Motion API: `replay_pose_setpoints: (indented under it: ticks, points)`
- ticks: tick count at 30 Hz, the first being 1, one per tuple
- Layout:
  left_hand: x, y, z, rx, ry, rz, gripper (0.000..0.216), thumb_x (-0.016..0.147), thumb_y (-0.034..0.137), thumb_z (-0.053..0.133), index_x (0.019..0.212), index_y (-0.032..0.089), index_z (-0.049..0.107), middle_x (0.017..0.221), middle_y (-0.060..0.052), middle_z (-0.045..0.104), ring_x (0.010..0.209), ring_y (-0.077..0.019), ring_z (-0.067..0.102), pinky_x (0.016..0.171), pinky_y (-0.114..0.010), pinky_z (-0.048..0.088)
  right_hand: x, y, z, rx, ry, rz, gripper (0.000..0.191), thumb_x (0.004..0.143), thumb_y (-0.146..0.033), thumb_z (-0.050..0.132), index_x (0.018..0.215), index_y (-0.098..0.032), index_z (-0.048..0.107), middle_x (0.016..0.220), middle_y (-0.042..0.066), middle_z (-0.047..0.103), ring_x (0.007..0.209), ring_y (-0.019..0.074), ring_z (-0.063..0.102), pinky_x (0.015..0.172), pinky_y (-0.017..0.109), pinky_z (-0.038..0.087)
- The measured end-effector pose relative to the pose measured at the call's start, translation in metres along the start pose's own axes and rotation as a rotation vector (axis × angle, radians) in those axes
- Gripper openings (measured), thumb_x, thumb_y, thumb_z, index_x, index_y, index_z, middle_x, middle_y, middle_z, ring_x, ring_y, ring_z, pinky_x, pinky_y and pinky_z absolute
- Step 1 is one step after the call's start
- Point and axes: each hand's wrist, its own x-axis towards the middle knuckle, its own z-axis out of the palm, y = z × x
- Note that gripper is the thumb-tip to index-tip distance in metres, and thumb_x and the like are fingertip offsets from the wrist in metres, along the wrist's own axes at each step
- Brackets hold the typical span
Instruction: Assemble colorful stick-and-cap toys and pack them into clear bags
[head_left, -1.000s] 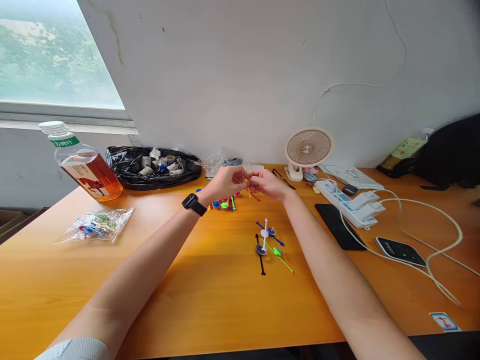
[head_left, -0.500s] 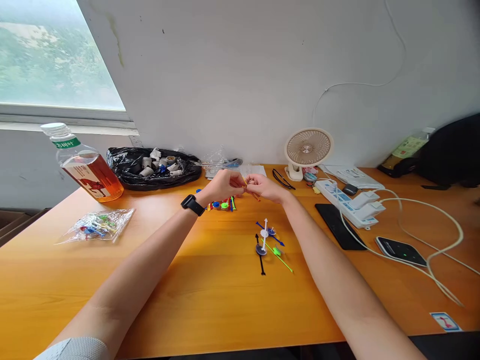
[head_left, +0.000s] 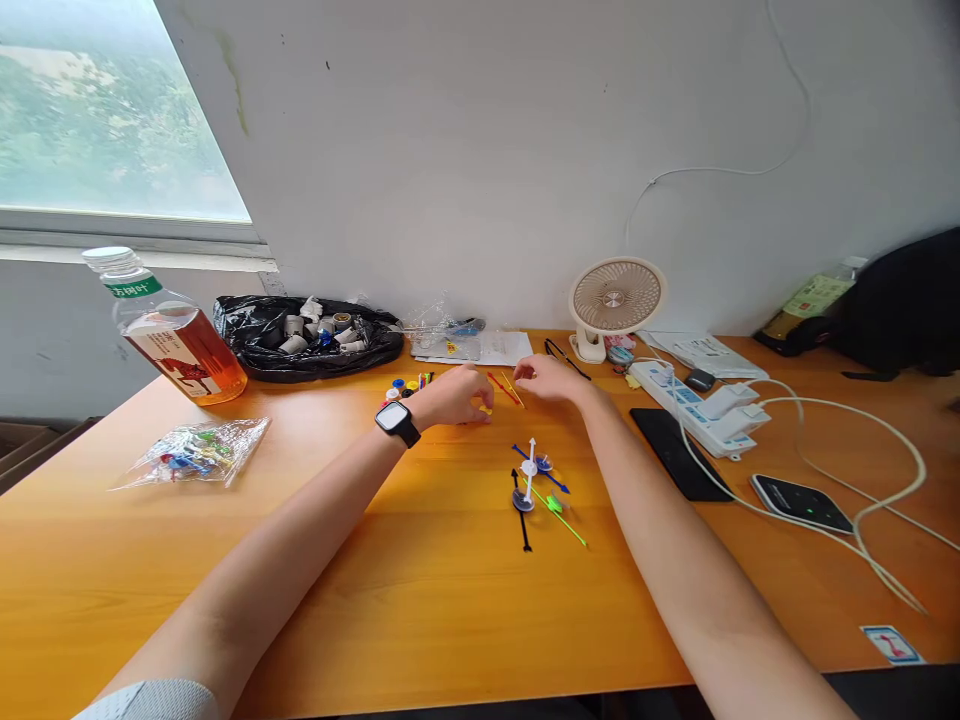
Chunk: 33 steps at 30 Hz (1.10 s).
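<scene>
My left hand point(head_left: 454, 396), a watch point(head_left: 398, 421) on its wrist, is low over the table with thumb and fingers closed around a small yellow plastic piece point(head_left: 487, 410), mostly hidden. My right hand point(head_left: 547, 379) is at the back with loosely curled fingers and nothing visible in them. Just left of its fingertips lie a thin yellow pointer point(head_left: 515, 391) and a red pointer point(head_left: 499, 385). Nearer me are clock-hand-like pointers on round discs: white point(head_left: 529, 467), black point(head_left: 524, 527), blue point(head_left: 555, 482) and green point(head_left: 555, 505). Beyond my left hand sit several small coloured parts point(head_left: 397, 388), partly covered.
At left stand a tea bottle point(head_left: 184, 345) and a clear bag of coloured parts point(head_left: 199, 452). A black plastic bag with grey pipe fittings point(head_left: 247, 335) lies behind. To the right are a fan point(head_left: 616, 295), power strip point(head_left: 694, 405), black phone point(head_left: 675, 455) and looping cables point(head_left: 892, 500).
My hands, together half a second ago, have parted. The left moved down toward me with the yellow piece; the right shifted right. The yellow and red pointers now show between them.
</scene>
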Motion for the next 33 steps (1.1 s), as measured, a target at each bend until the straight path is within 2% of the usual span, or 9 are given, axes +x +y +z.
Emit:
replay_pose_setpoints:
  ticks: [3, 7, 8, 10, 13, 16, 26, 30, 33]
  points:
    - [-0.003, -0.005, -0.009, 0.07, 0.049, 0.019, 0.022, 0.077, 0.031, 0.087, 0.096, 0.022, 0.081, 0.096, -0.008, 0.078, 0.097, -0.028, 0.068, 0.09, -0.036, 0.051, -0.012, -0.015, -0.022, 0.026, -0.165, -0.096, 0.008, 0.076, -0.013, 0.077, 0.082, -0.019, 0.078, 0.092, 0.006, 0.079, 0.086, 0.0205, 0.068, 0.075, 0.026, 0.047]
    - [-0.006, -0.009, -0.013, 0.111, 0.032, -0.083, 0.029, 0.077, 0.035, 0.087, 0.102, 0.023, 0.08, 0.094, -0.008, 0.078, 0.097, -0.0288, 0.068, 0.088, -0.035, 0.051, -0.03, -0.045, -0.033, 0.052, -0.735, -0.33, 0.03, 0.068, -0.027, 0.087, 0.096, -0.021, 0.081, 0.095, 0.002, 0.079, 0.081, 0.0181, 0.067, 0.072, 0.027, 0.046]
    - [-0.006, -0.01, -0.013, 0.116, 0.018, -0.098, 0.026, 0.078, 0.035, 0.087, 0.1, 0.023, 0.08, 0.094, -0.008, 0.078, 0.096, -0.0283, 0.069, 0.087, -0.034, 0.051, -0.033, -0.053, -0.03, 0.014, -0.847, -0.322, 0.036, 0.064, -0.029, 0.09, 0.097, -0.021, 0.081, 0.091, 0.001, 0.079, 0.078, 0.0176, 0.066, 0.07, 0.027, 0.045]
    - [-0.006, -0.013, -0.01, 0.12, 0.011, -0.104, 0.025, 0.08, 0.034, 0.085, 0.102, 0.024, 0.08, 0.099, -0.007, 0.079, 0.097, -0.0277, 0.069, 0.086, -0.033, 0.051, -0.035, -0.064, -0.019, -0.055, -0.929, -0.259, 0.04, 0.055, -0.03, 0.095, 0.09, -0.021, 0.079, 0.083, -0.002, 0.076, 0.074, 0.0165, 0.065, 0.066, 0.026, 0.042]
    - [-0.006, -0.016, -0.008, 0.116, 0.016, -0.099, 0.03, 0.081, 0.033, 0.083, 0.11, 0.026, 0.079, 0.103, -0.006, 0.08, 0.098, -0.027, 0.07, 0.084, -0.031, 0.051, -0.032, -0.071, -0.004, -0.14, -0.961, -0.159, 0.043, 0.046, -0.03, 0.098, 0.081, -0.021, 0.075, 0.076, -0.004, 0.074, 0.07, 0.0157, 0.064, 0.063, 0.026, 0.04]
    - [-0.006, -0.018, -0.007, 0.121, 0.002, -0.102, 0.03, 0.083, 0.033, 0.081, 0.112, 0.025, 0.079, 0.105, -0.007, 0.079, 0.099, -0.027, 0.07, 0.083, -0.031, 0.051, -0.029, -0.068, 0.001, -0.172, -0.94, -0.121, 0.037, 0.049, -0.026, 0.097, 0.079, -0.021, 0.075, 0.07, -0.005, 0.072, 0.069, 0.0155, 0.064, 0.063, 0.026, 0.039]
    - [-0.009, -0.021, -0.006, 0.143, 0.034, -0.113, 0.029, 0.084, 0.04, 0.081, 0.108, 0.024, 0.079, 0.101, -0.008, 0.078, 0.097, -0.0269, 0.069, 0.087, -0.033, 0.051, -0.033, -0.065, 0.0, -0.127, -0.955, -0.038, 0.035, 0.05, -0.022, 0.093, 0.077, -0.021, 0.071, 0.066, -0.003, 0.07, 0.066, 0.0176, 0.066, 0.063, 0.027, 0.043]
    - [-0.01, -0.024, -0.011, 0.116, 0.035, -0.084, 0.034, 0.082, 0.042, 0.083, 0.11, 0.023, 0.079, 0.102, -0.008, 0.079, 0.099, -0.0279, 0.07, 0.09, -0.034, 0.053, -0.035, -0.061, -0.007, -0.093, -0.945, -0.049, 0.039, 0.051, -0.03, 0.096, 0.08, -0.02, 0.072, 0.069, -0.002, 0.072, 0.069, 0.0179, 0.067, 0.064, 0.027, 0.045]
    - [-0.01, -0.023, -0.02, 0.092, 0.086, -0.065, 0.037, 0.085, 0.042, 0.08, 0.115, 0.021, 0.077, 0.114, -0.011, 0.079, 0.107, -0.0297, 0.071, 0.096, -0.037, 0.053, -0.038, -0.059, -0.018, 0.011, -0.931, -0.117, 0.036, 0.061, -0.037, 0.093, 0.086, -0.018, 0.074, 0.074, 0.001, 0.075, 0.071, 0.0169, 0.067, 0.065, 0.026, 0.046]
